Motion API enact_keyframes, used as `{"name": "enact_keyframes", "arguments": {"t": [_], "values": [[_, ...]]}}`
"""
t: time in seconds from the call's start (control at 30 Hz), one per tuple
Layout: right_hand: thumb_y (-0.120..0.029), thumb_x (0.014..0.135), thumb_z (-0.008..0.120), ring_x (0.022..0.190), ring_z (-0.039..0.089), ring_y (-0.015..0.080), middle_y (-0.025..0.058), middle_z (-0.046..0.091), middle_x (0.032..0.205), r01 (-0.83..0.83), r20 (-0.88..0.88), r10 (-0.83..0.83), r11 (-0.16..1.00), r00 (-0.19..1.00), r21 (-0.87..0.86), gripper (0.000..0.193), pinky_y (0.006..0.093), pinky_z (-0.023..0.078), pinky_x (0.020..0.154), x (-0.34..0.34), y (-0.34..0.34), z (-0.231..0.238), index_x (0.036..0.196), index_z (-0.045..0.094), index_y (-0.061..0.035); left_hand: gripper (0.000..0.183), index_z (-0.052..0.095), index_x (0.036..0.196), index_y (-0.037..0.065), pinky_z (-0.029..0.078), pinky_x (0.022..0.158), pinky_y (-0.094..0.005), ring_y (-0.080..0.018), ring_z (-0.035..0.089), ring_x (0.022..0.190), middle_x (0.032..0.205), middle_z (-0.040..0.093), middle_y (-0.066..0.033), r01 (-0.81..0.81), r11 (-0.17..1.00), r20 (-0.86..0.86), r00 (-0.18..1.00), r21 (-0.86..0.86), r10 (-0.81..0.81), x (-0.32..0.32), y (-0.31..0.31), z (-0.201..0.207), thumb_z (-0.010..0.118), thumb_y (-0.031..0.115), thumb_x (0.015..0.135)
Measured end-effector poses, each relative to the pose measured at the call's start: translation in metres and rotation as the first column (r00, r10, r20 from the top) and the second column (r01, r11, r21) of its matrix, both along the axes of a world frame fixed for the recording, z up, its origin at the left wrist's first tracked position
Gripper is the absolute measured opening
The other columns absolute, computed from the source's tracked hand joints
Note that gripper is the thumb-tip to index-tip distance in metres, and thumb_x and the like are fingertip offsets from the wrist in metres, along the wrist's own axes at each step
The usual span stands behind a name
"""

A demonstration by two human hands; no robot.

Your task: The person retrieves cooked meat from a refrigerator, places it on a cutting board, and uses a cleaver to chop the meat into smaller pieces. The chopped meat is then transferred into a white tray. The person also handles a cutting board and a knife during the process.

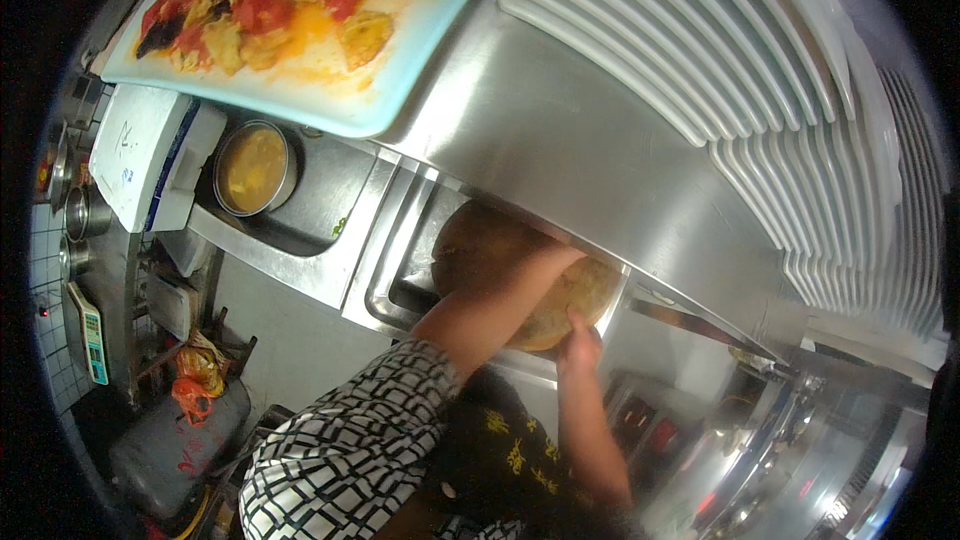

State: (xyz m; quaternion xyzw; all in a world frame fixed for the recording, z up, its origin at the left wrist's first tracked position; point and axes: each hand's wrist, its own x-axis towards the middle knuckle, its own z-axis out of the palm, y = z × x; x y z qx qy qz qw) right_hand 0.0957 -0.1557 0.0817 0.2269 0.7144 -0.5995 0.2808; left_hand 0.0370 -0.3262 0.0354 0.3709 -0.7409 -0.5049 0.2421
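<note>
A round brown board (585,295), which looks like a wooden chopping board, rests over a steel sink basin (385,285). My right hand (578,345) grips its near right edge, the thumb lying on top. Across the board reaches my left forearm (500,305), in a black-and-white patterned sleeve. The steel shelf (600,170) hides most of my left hand, so its fingers and anything they hold do not show.
On the shelf stand a pale plate (385,110) of tomato-and-egg food and stacks of white plates (640,60). At left, a metal pot (253,168) of yellowish liquid sits in another basin, beside a white box (140,155). A grey gas cylinder (185,445) stands lower left.
</note>
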Motion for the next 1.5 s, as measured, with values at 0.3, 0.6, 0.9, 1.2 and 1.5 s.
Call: {"name": "enact_keyframes", "arguments": {"t": [0.3, 0.6, 0.9, 1.2, 1.5], "values": [[-0.007, 0.078, 0.074, 0.098, 0.061, 0.0295, 0.0153, 0.061, 0.108, 0.004, 0.013, -0.003, 0.999, 1.0, -0.05, 0.048, 0.0408, 0.05, 0.088, -0.002, 0.012, -0.01, 0.117, 0.051, 0.0087, 0.041, 0.059, 0.12, 0.003, 0.039, 0.101, -0.0426, -0.0324, 0.05, 0.117, 0.127, 0.054, -0.0197, 0.118, 0.992, -0.065, 0.991, -0.04, -0.12, -0.018, 0.017, 0.012, 0.061, 0.024, 0.085], [-0.008, 0.079, 0.074, 0.086, 0.06, 0.0247, 0.0125, 0.061, 0.099, -0.003, -0.015, 0.002, 0.995, 1.0, -0.099, 0.042, 0.0367, 0.049, 0.077, -0.001, 0.01, -0.007, 0.114, 0.053, 0.0044, 0.048, 0.056, 0.123, 0.002, 0.038, 0.103, -0.0429, -0.0346, 0.048, 0.12, 0.13, 0.052, -0.0213, 0.084, 0.979, 0.214, 0.976, -0.185, -0.043, 0.098, -0.064, -0.053, 0.063, 0.027, 0.083], [-0.014, 0.078, 0.075, 0.094, 0.058, 0.026, 0.0121, 0.06, 0.104, -0.039, -0.038, 0.036, 0.997, 0.999, -0.071, 0.049, 0.0379, 0.049, 0.078, 0.001, 0.008, -0.01, 0.118, 0.053, 0.0024, 0.055, 0.054, 0.126, 0.001, 0.037, 0.104, -0.0432, -0.0369, 0.046, 0.122, 0.132, 0.05, -0.0228, 0.142, 0.972, 0.337, 0.939, -0.186, -0.073, 0.062, -0.162, -0.081, 0.066, 0.031, 0.081], [-0.003, 0.078, 0.072, 0.097, 0.061, 0.0307, 0.0169, 0.06, 0.109, -0.002, 0.024, 0.002, 1.0, 1.0, -0.014, 0.046, 0.0419, 0.051, 0.086, 0.002, -0.005, 0.008, 0.117, 0.049, 0.0075, 0.063, 0.051, 0.129, 0.0, 0.036, 0.106, -0.0435, -0.0391, 0.045, 0.125, 0.135, 0.048, -0.0243, 0.003, 1.0, 0.367, 0.93, 0.011, -0.007, 0.121, -0.128, -0.141, 0.069, 0.035, 0.079], [-0.003, 0.075, 0.074, 0.099, 0.06, 0.0304, 0.0172, 0.058, 0.11, -0.029, -0.016, 0.029, 0.999, 0.999, -0.017, 0.054, 0.0442, 0.051, 0.087, -0.003, -0.004, 0.0, 0.117, 0.042, 0.0074, 0.076, 0.047, 0.132, -0.005, 0.047, 0.092, -0.0477, -0.0384, 0.056, 0.111, 0.127, 0.056, -0.0206, -0.143, 0.103, 0.128, 0.983, 0.984, 0.135, 0.241, -0.033, -0.152, 0.066, 0.05, 0.084]]}}
